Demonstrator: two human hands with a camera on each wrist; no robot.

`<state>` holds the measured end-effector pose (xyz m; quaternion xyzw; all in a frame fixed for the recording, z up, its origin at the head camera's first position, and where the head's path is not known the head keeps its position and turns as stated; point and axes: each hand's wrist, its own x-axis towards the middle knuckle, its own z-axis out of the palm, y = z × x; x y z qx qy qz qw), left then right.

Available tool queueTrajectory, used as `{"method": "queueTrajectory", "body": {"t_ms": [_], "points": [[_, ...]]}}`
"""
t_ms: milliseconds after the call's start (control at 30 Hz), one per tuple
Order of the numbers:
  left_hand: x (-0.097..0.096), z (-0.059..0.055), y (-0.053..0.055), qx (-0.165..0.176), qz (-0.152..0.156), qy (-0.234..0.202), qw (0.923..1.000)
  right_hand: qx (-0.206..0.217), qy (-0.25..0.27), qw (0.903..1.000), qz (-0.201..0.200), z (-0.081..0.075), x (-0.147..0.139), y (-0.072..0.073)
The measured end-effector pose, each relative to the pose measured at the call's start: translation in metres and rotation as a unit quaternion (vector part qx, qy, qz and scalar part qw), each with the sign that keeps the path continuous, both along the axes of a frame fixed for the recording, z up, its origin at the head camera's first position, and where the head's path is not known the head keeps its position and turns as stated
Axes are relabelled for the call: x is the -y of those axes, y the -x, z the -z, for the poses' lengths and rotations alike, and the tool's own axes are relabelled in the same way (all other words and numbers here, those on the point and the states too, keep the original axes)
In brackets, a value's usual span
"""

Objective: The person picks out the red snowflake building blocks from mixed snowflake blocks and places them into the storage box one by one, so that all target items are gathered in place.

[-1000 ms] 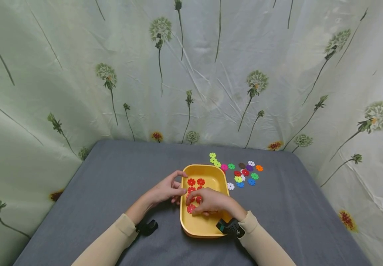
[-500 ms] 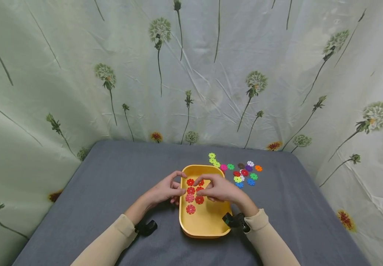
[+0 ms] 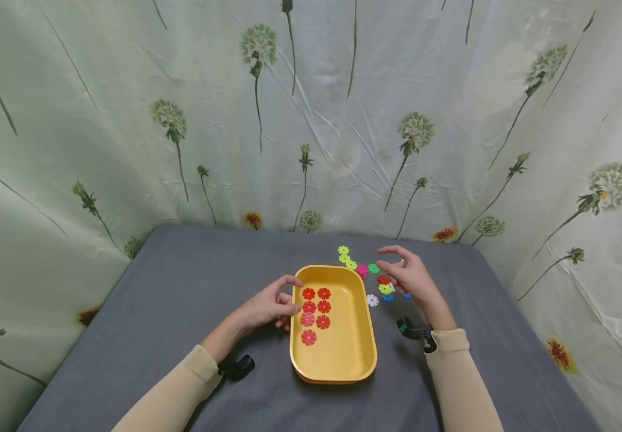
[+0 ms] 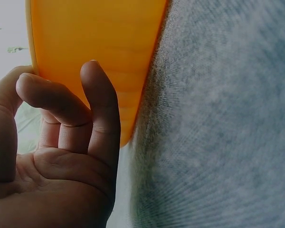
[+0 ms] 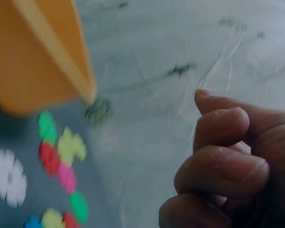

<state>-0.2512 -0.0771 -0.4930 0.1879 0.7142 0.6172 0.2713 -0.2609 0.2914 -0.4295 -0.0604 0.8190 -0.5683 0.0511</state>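
A yellow tray point(image 3: 354, 354) sits on the grey cloth in the head view. Red flower-shaped discs point(image 3: 323, 306) lie in two columns on its left side; a pinker one point(image 3: 308, 337) is lowest. My left hand point(image 3: 265, 305) holds the tray's left rim, fingers bent against the outer wall in the left wrist view. To the right of the tray, my right hand point(image 3: 410, 277) hovers over loose discs, thumb and index finger apart. No disc shows between its fingers. In the right wrist view, the right hand's fingers point(image 5: 221, 175) are bent and the tray's corner is near.
Loose flower discs in several colours lie beyond and right of the tray, among them a white disc point(image 3: 373, 300), a green disc point(image 3: 373, 268) and lime discs point(image 3: 344, 258). My right hand hides some. A dandelion-print curtain point(image 3: 343, 120) stands behind the grey-covered table point(image 3: 208, 258).
My right hand has left the red discs inside the tray and moved right and away, over the loose discs outside. My left hand stays at the tray's rim.
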Motion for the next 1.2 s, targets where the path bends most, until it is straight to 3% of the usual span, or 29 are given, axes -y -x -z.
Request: {"method": "queueTrajectory", "body": {"t_ms": [233,533,867,1200], "points": [[0.0,0.001,0.001,-0.002,0.001,-0.003,1.0,0.027,-0.026,0.9962,0.079,0.033,-0.022,0.015],[0.001,0.002,0.001,-0.007,0.009,-0.005,0.9999,0.064,-0.115,0.9881,0.08,0.064,-0.027,0.024],[0.001,0.004,0.001,-0.008,0.012,-0.01,0.9998,0.06,-0.179,0.9764,0.105,0.07,-0.023,0.024],[0.0,0.003,-0.001,-0.009,0.005,-0.005,0.9999,0.028,-0.208,0.9715,0.111,0.072,-0.021,0.025]]}}
